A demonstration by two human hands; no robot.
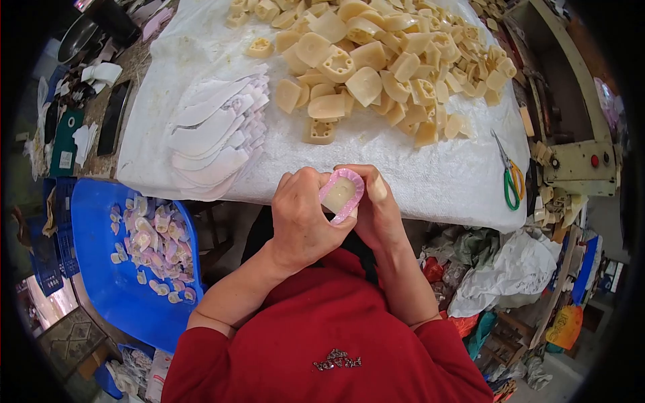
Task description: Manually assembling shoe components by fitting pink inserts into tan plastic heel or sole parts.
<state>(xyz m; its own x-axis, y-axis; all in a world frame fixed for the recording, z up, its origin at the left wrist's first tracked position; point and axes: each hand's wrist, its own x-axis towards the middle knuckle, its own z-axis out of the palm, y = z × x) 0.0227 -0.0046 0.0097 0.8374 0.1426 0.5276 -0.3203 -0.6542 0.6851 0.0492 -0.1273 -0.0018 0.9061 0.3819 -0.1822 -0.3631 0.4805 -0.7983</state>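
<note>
Close to my body, at the front edge of the table, I hold one cream plastic shoe heel (340, 195). A pink strip of covering material (359, 186) runs round its rim, with its edge puckered inward. My left hand (299, 216) is closed on the heel's left side. Around the right side curl the fingers of my right hand (380, 213), its thumb and fingertips partly hidden. Beyond my hands lies a large heap of bare beige shoe heels (366, 84), some showing holes in their ends. Left of it, pale curved covering pieces (218, 138) overlap in a fanned stack.
A white cloth (416, 174) covers the table. Scissors (510, 171) with green and orange handles lie at its right. A blue bin (114, 289) of covered heels stands at lower left. A dark phone (114, 117) rests at left; crumpled white plastic (507, 272) lies at right.
</note>
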